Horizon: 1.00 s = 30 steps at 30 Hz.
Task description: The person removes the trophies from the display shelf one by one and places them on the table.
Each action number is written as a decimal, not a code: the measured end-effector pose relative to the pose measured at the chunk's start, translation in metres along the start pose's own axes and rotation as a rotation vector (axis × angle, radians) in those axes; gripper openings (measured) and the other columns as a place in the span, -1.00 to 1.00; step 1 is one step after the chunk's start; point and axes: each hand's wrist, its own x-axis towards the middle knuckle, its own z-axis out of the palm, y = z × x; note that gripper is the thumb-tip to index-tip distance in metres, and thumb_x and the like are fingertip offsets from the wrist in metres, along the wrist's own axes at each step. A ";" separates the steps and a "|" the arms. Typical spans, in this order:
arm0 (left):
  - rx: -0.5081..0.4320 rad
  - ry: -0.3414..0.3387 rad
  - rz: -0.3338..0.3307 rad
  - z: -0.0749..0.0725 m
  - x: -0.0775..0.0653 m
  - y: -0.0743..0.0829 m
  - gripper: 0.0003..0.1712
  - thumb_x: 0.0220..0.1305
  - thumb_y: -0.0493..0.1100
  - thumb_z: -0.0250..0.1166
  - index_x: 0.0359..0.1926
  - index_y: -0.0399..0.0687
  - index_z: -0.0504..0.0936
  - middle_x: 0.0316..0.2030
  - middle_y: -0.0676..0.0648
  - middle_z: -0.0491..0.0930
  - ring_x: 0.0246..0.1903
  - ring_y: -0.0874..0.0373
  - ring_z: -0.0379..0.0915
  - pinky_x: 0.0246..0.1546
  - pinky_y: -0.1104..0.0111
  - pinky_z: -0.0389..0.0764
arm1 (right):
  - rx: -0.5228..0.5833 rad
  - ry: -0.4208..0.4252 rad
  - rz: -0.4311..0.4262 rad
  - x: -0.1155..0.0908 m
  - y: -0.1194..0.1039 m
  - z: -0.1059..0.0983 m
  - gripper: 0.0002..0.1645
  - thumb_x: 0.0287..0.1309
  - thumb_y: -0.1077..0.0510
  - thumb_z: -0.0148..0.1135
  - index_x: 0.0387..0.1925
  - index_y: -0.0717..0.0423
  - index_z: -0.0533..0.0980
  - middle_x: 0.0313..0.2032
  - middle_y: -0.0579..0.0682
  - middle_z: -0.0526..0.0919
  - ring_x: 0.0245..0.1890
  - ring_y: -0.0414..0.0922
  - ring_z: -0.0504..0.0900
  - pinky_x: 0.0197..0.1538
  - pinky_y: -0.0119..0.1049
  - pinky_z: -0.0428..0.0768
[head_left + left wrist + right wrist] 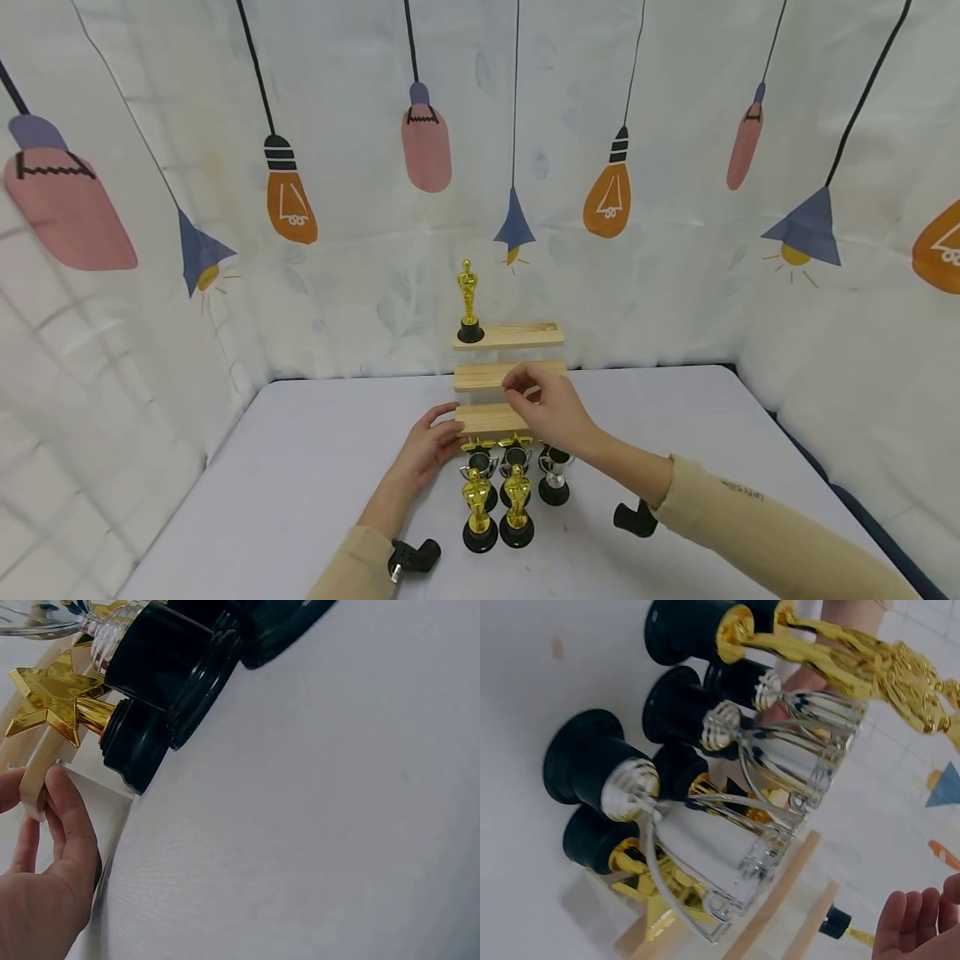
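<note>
My left hand point(427, 446) pinches the left end of the lowest wooden shelf board point(487, 419) between thumb and fingers. Over the right part of the middle board point(476, 377) hovers my right hand point(551, 408), its fingers loosely bent with nothing seen in them. A gold figurine trophy point(468, 293) on a black base stands at the left end of the top board point(525, 336). Before the lowest board are two gold figurine trophies point(516, 498), silver cup trophies point(712, 840) and gold star trophies point(56, 696), the stars partly hidden behind the cups.
The trophies and the stepped boards stand on a white-covered table point(300, 483). Behind it hangs a pale cloth backdrop point(360, 275) printed with lamps. Each wrist bears a black camera mount point(415, 556).
</note>
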 end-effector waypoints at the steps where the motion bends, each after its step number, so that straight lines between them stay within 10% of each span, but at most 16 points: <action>1: -0.001 -0.002 0.000 0.000 0.000 0.000 -0.37 0.39 -0.38 0.27 0.43 -0.28 0.33 0.09 -0.33 0.55 -0.09 0.08 0.63 -0.11 0.32 0.69 | 0.003 0.001 0.004 0.003 0.000 0.001 -0.92 0.37 0.30 0.27 -0.14 0.14 0.60 -0.25 -0.06 0.66 -0.21 -0.14 0.62 -0.18 -0.25 0.67; 30: -0.005 -0.015 0.014 -0.002 0.000 -0.002 -0.37 0.39 -0.39 0.25 0.43 -0.30 0.31 0.10 -0.35 0.50 -0.14 0.10 0.63 -0.12 0.32 0.69 | 0.053 0.092 0.240 0.084 0.031 0.008 -0.45 0.35 0.06 0.38 0.23 0.23 0.44 0.14 0.18 0.54 0.22 0.15 0.48 0.25 -0.04 0.50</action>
